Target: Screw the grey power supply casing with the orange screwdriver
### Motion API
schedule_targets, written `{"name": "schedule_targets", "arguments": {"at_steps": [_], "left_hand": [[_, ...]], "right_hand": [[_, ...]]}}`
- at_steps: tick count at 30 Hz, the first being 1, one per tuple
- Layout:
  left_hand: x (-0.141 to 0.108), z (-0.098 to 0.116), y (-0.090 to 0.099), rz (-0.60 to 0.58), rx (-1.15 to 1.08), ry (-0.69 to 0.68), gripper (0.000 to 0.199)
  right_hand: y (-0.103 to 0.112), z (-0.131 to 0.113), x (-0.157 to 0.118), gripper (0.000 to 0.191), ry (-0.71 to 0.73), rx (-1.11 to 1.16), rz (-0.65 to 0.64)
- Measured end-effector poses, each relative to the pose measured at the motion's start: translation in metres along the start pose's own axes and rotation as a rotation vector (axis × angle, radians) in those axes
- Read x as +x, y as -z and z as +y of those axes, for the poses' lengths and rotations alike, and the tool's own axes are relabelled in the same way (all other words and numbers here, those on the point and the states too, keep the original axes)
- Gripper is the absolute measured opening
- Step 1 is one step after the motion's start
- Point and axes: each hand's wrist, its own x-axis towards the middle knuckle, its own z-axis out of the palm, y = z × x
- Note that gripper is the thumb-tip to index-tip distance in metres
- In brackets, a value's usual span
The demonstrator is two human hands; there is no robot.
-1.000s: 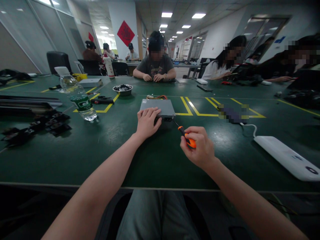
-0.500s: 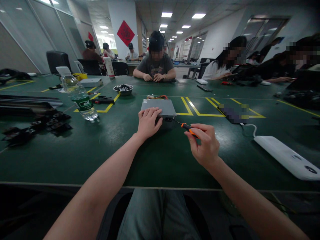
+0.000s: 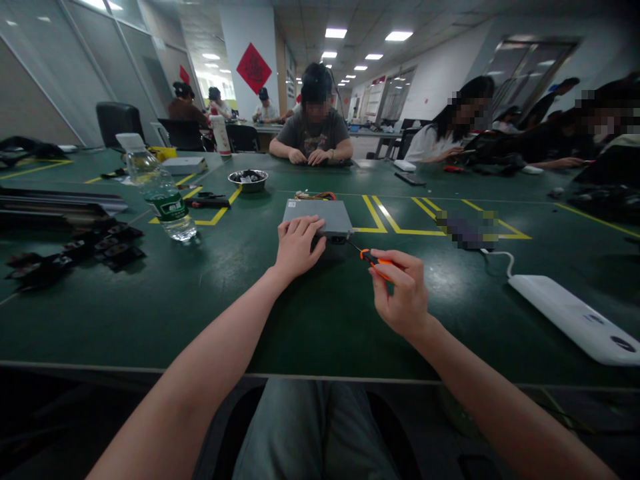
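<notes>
A flat grey metal power supply unit (image 3: 336, 215) lies on the green table, its socket side facing me and coloured wires at its far edge. My left hand (image 3: 300, 245) grips its near left part, fingers over the top and thumb against the front face. In my right hand (image 3: 403, 287), thumb and fingers close around the orange-and-black handle of a screwdriver (image 3: 369, 256). The thin shaft points up and left to the unit's near right corner. Whether the tip sits in a screw is too small to tell.
Left of me stand a water bottle (image 3: 167, 200), dark metal strips (image 3: 60, 208) and a pile of black parts (image 3: 80, 253). A metal bowl (image 3: 248, 180) holds small pieces. To the right lie a power bank (image 3: 570, 317) and a cabled phone (image 3: 467, 230). A person (image 3: 315, 127) sits opposite.
My right hand has shifted slightly left, and its grip on the screwdriver handle has turned a little. My left hand and the power supply unit stay in place.
</notes>
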Motion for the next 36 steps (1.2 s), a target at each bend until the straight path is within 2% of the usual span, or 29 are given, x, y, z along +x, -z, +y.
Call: {"name": "schedule_targets", "arguments": {"at_steps": [4,8,14,22,28,33,36], "left_hand": [[0.0,0.0002,-0.0001,-0.003,0.006,0.001,0.032],[-0.0002,0.0001,-0.0002,-0.005,0.008,-0.002,0.032],[-0.0002,0.0,-0.0002,0.007,0.008,-0.006,0.032],[-0.0003,0.0001,-0.0001,0.003,0.005,0.0,0.032],[-0.0002,0.0001,-0.0004,0.009,0.002,-0.003,0.031],[-0.0004,-0.0004,-0.0004,0.013,0.002,-0.015,0.032],[-0.0005,-0.0006,-0.0008,0.005,0.008,-0.007,0.032]], "right_hand": [[-0.0009,0.0007,0.0016,0.034,-0.013,-0.004,-0.042],[0.0002,0.0031,0.0005,0.03,0.033,-0.072,-0.055],[-0.0012,0.0034,-0.0021,0.038,-0.027,-0.028,-0.035],[-0.0005,0.0022,-0.0022,0.028,-0.007,-0.043,-0.05],[-0.0005,0.0003,0.0001,0.032,-0.087,0.012,-0.035],[0.001,0.0018,-0.0009,0.027,-0.024,-0.081,-0.042],[0.0005,0.0015,-0.0011,0.032,-0.025,-0.049,-0.019]]}}
